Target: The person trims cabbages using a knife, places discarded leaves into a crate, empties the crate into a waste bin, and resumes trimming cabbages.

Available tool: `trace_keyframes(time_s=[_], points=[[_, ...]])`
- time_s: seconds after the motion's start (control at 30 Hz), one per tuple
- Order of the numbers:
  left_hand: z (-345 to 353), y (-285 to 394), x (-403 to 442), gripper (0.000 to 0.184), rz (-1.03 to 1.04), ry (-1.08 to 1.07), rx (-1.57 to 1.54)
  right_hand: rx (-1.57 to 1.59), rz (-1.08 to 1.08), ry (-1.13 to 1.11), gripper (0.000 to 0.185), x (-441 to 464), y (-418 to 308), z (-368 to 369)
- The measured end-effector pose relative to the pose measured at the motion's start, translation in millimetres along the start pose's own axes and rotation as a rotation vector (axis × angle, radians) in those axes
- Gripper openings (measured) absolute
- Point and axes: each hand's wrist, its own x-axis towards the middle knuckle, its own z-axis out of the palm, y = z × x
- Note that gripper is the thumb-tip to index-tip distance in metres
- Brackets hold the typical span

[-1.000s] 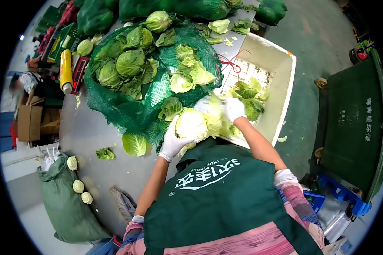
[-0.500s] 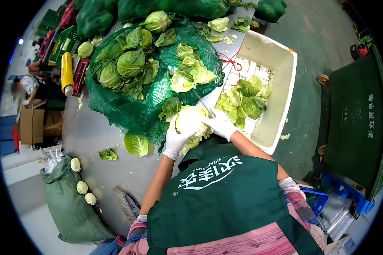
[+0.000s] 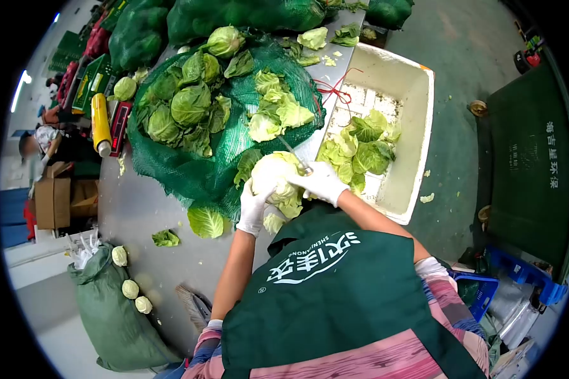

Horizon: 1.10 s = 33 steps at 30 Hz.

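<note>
A pale cabbage [image 3: 274,172] sits between my two gloved hands, close in front of the apron. My left hand [image 3: 253,207] is closed round its left side. In my right hand [image 3: 322,183] is a knife [image 3: 292,150], its thin blade pointing up and away over the cabbage; the fingers also touch the cabbage's right side. Loosened leaves [image 3: 289,205] hang below the head. Just beyond lies a pile of peeled leaves [image 3: 278,107] on a green mesh sack [image 3: 234,142], with several untrimmed cabbages [image 3: 191,105] to its left.
To the right stands a white foam box [image 3: 417,136] holding cabbage leaves [image 3: 367,151]. On the metal table [image 3: 139,215] are a yellow bottle [image 3: 100,123], a red scale [image 3: 119,129] and small trimmed cabbages [image 3: 130,289] near a green sack [image 3: 110,309]. Another person [image 3: 47,142] is at far left.
The cabbage has turned slightly in my hands and more of its pale side shows. Leaves hang lower beneath it. The whole view has shifted a little.
</note>
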Motion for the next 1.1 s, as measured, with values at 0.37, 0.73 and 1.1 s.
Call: trace_keyframes(time_s=[0.37, 0.73, 1.1], points=[[-28.7, -3.2, -3.6, 0.068, -0.018, -0.205, -0.294, -0.372, -0.033, 0.283, 0.035, 40.3, 62.8, -44.0], [26.1, -2.2, -11.9, 0.067, -0.230, -0.319, -0.616, -0.366, -0.309, 0.261, 0.089, -6.0, 0.1, -3.4], [38.6, -14.8, -3.4, 0.065, -0.408, -0.185, -0.781, -0.638, -0.244, 0.413, 0.057, -1.0, 18.8, -66.0]])
